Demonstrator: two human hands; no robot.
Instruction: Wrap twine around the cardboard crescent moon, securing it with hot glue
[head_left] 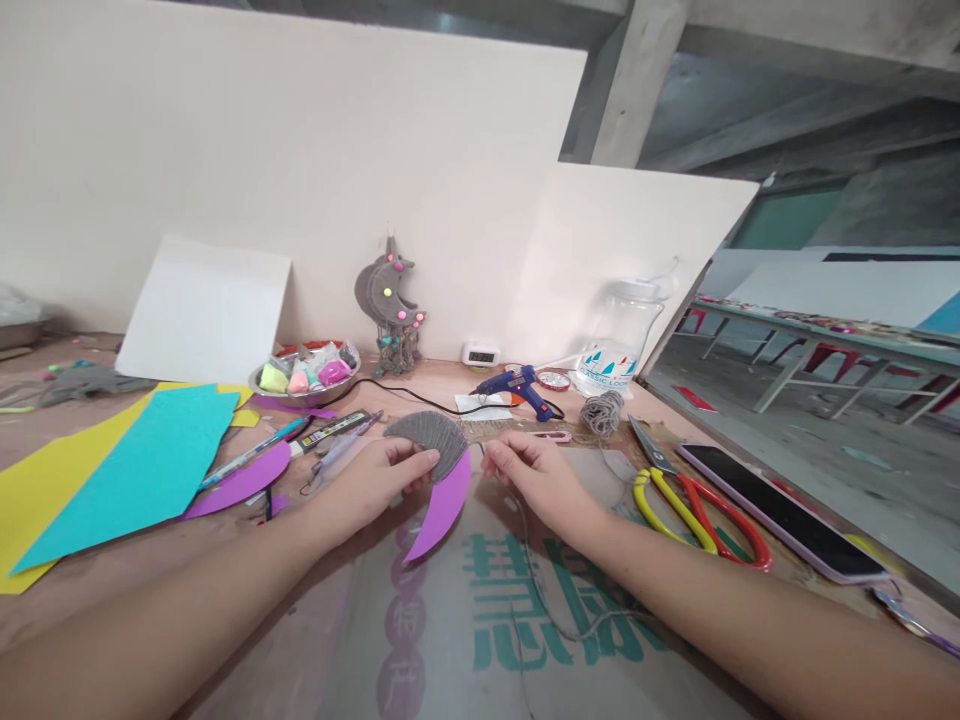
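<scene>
My left hand (390,468) pinches a purple paper crescent (444,505) whose upper part is wrapped in grey yarn. Just right of it, my right hand (536,475) is closed on the grey yarn (529,545), which trails down over the printed plastic sheet (442,640) below. A ball of grey yarn (602,412) lies beyond my right hand. Against the white board stands a grey moon ornament (386,295) dotted with coloured balls.
Scissors (694,510) and a phone (780,510) lie at the right. Behind are a blue glue gun (521,388), a clock (481,354), a plastic bottle (619,335) and a bowl (304,395) of coloured clay packets. Turquoise paper (142,460), yellow paper (82,455) and pens (255,455) lie left.
</scene>
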